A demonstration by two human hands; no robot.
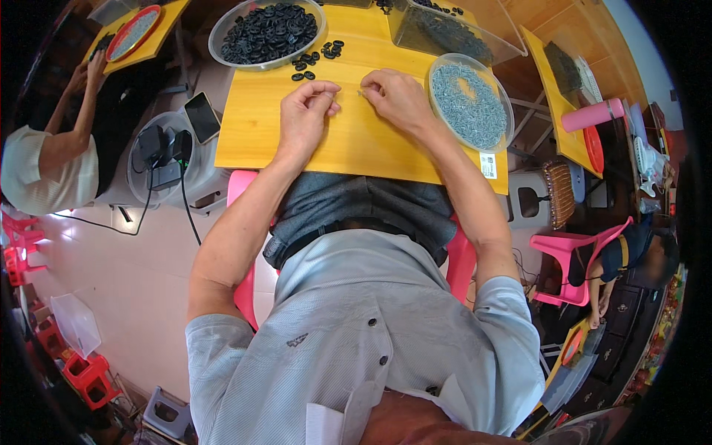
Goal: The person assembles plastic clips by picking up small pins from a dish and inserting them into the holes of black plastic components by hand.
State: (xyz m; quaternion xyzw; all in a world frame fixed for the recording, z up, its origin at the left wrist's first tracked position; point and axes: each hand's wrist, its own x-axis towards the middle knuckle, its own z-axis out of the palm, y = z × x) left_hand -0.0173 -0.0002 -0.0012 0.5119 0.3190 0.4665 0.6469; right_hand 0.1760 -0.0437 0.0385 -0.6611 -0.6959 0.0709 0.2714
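My right hand is closed in a pinch over the yellow table. A tiny silver screw seems to show at its fingertips. Facing it a short gap away, my left hand has its fingers curled in; anything they hold is hidden. Beyond the left hand stands a round clear tub heaped with black oval plastic pieces. Several loose black pieces lie in front of that tub. Close by my right wrist is a round clear tub of silver screws.
A clear rectangular bin with black parts stands at the back right. Left of the table, a clear tub holds black chargers beside a phone. A person works at the far left, another at right. Pink stools stand around.
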